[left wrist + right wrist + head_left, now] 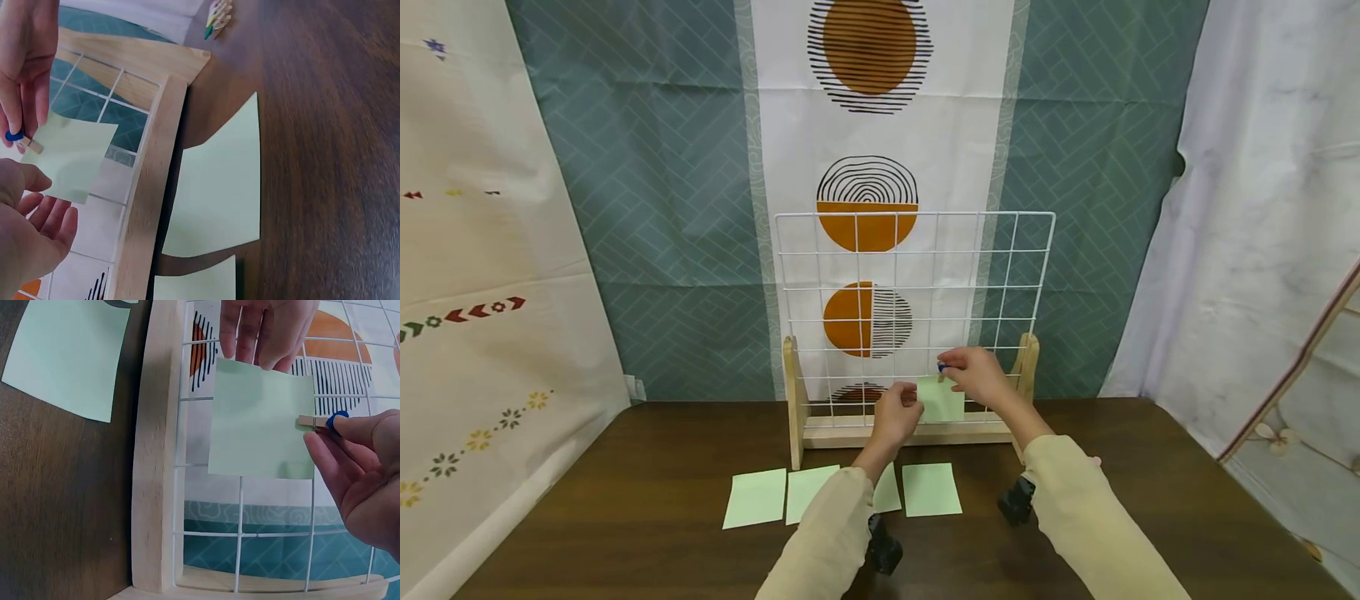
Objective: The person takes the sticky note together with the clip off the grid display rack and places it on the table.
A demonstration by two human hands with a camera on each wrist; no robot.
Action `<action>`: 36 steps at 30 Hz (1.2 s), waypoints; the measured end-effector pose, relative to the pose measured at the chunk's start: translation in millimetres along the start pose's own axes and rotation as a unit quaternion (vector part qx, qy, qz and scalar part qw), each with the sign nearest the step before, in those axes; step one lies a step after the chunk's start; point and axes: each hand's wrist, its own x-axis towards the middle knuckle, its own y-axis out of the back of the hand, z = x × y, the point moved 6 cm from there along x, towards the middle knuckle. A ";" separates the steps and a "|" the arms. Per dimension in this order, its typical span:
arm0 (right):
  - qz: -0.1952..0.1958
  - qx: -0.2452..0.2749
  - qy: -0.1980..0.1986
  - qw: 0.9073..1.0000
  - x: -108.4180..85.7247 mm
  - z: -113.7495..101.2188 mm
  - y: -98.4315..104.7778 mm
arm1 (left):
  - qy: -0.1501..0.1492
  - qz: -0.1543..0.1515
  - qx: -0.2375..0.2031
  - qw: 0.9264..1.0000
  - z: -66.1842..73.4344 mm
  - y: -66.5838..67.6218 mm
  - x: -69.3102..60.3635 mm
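Observation:
A pale green paper square (942, 400) is held against the lower part of a white wire grid (240, 506). At its left edge my left hand (897, 414) pinches the paper between thumb and fingers. My right hand (983, 377) pinches a small wooden clothespin (315, 422) with a blue ornament on its end. The clothespin's tip lies over the paper's upper edge; whether it also clips a grid wire I cannot tell. In the left wrist view, the left hand (31, 219) is below the right hand (28, 69).
Several green paper squares (932, 490) lie in a row on the dark wooden table (647, 500), one partly behind the left sleeve. A wooden stand (795, 400) carries the grid. Small clothespins (219, 17) lie on the table beyond it. Patterned cloths (647, 208) hang behind.

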 end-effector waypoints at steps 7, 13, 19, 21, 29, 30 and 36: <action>0.000 -0.052 0.015 0.999 0.5 -1.2 1.4 | 0.004 0.008 0.006 1.000 -1.6 -1.4 2.1; -0.003 -0.078 0.024 0.997 1.7 -3.0 2.2 | 0.013 0.013 0.003 1.000 -0.4 -0.4 3.1; 0.004 -0.140 0.057 0.989 3.5 -9.9 1.3 | 0.015 0.017 0.001 1.000 1.4 0.0 3.4; 0.010 -0.155 0.065 0.986 4.2 -11.2 0.4 | 0.016 0.018 0.000 1.000 1.4 0.1 3.2; 0.041 -0.190 0.079 0.978 4.6 -12.8 -1.9 | 0.025 0.024 -0.009 0.999 2.2 0.4 2.3; 0.046 -0.191 0.079 0.977 4.2 -12.8 -1.9 | 0.025 0.023 -0.010 0.999 2.4 0.2 2.5; 0.074 -0.181 0.080 0.977 1.2 -11.4 -1.1 | 0.027 0.023 -0.007 0.999 2.9 -0.2 3.5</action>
